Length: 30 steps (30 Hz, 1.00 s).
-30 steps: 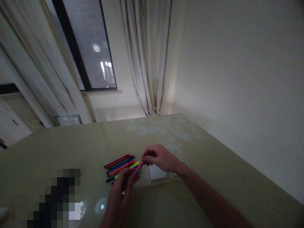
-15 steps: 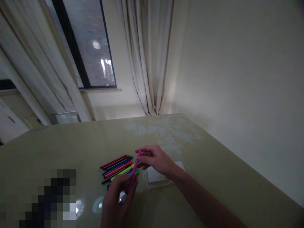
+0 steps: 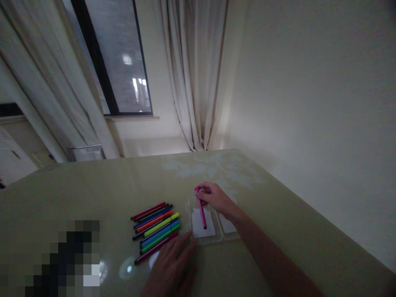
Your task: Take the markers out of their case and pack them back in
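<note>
My right hand (image 3: pixel 213 198) pinches a pink felt-tip pen (image 3: pixel 201 212) near its upper end. The pen hangs tilted over the left half of a clear plastic case (image 3: pixel 219 238), which has white paper in it; whether its lower tip touches the paper I cannot tell. My left hand (image 3: pixel 175 262) is open, with fingers stretched toward the case's near left corner. Beside it a row of several coloured felt-tip pens lies on the table, among them a yellow-green pen (image 3: pixel 161 225), a green pen (image 3: pixel 160 238) and, nearest me, a dark magenta pen (image 3: pixel 156 248).
The glossy olive table (image 3: pixel 93 189) carries a pale floral pattern and light reflections. A wall (image 3: pixel 324 123) runs along its right side. Beyond the far edge are curtains (image 3: pixel 193 74) and a dark-framed window (image 3: pixel 120 53). A blurred block covers the lower left.
My right hand has carried the pink pen rightward over the case. My left hand has let go of that pen and come down to the right, uncovering the nearest pens.
</note>
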Tool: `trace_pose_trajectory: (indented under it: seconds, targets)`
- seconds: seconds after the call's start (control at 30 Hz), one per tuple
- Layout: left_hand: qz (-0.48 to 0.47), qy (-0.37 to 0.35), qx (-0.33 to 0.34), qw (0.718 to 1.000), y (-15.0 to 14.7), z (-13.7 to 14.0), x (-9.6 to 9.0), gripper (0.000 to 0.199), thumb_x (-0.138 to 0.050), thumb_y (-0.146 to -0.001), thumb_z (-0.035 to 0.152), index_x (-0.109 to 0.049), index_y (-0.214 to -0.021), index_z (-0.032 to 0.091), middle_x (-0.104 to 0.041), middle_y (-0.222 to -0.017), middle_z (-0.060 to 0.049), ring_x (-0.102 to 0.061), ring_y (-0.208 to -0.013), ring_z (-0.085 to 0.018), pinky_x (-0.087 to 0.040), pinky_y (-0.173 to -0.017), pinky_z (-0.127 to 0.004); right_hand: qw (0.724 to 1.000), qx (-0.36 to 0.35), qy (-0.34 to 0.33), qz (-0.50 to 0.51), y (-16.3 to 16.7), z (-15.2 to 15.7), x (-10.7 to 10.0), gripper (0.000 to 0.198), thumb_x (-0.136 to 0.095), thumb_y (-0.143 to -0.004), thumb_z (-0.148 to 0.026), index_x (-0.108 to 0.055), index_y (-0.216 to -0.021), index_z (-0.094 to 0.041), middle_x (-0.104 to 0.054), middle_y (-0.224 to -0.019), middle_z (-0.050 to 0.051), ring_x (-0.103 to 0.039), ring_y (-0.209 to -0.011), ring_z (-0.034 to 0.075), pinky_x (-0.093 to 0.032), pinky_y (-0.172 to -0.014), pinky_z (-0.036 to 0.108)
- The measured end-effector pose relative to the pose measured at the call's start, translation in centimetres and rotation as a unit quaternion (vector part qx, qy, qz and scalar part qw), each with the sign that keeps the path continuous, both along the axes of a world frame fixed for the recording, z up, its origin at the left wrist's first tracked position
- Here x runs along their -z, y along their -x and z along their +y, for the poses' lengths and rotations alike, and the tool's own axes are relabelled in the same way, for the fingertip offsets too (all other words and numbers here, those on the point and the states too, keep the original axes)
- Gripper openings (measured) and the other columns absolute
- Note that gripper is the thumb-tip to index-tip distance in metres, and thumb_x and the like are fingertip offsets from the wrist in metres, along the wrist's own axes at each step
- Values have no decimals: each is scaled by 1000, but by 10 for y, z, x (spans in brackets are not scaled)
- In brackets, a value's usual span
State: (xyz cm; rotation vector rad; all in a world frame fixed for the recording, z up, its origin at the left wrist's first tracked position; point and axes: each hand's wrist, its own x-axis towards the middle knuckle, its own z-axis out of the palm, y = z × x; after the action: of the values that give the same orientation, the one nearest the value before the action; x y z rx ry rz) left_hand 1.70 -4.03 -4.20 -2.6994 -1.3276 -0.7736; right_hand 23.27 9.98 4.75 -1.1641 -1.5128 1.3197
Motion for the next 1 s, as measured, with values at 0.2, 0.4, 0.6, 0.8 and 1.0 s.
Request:
trace_pose_trajectory:
  seconds: [0.2,0.4,0.6,0.8,1.0]
  targets:
    - [4,-8,13,1000,0,-1,-1,46,-63,-93,31,-60,-138,35,-65,-142,-5,-68,-121,-28,-62,-96,-38,997,-2,-28,-72,12,-1,27,31,-78,-76,-34,-69,-100,-15,-67,-63,-3,-65,-53,13,-52,-52,23]
    - [16,-23,21,999,-2,-2,-4,43,-62,-92,27,-61,-135,32,-64,-144,-6,-69,-121,-27,-63,-95,-38,994,-4,-27,-101,14,-2,37,30,-76,-79,-33,-74,-103,-15,-71,-66,0,-68,-56,16,-53,-54,26]
    - [25,-12,37,999,-4,-3,-11,40,-60,-94,25,-62,-133,30,-63,-145,-5,-69,-120,-25,-61,-98,-36,986,23,-45,-158,19,-7,34,23,-81,-77,-28,-70,-92,-16,-71,-70,1,-67,-57,15,-48,-54,23]
    - [10,-4,36,999,-4,-4,-13,42,-59,-93,23,-61,-134,30,-64,-144,-5,-68,-121,-25,-61,-98,-34,993,11,-20,-117,21,-12,31,23,-76,-80,-25,-65,-99,-17,-71,-72,0,-66,-56,14,-49,-51,22]
    - [2,-30,36,999,-7,-4,-16,39,-57,-95,22,-61,-133,27,-69,-136,-7,-71,-115,-24,-63,-94,-34,972,22,-96,-212,23,-13,29,13,-73,-83,-24,-73,-93,-17,-75,-74,3,-70,-68,17,-50,-62,25]
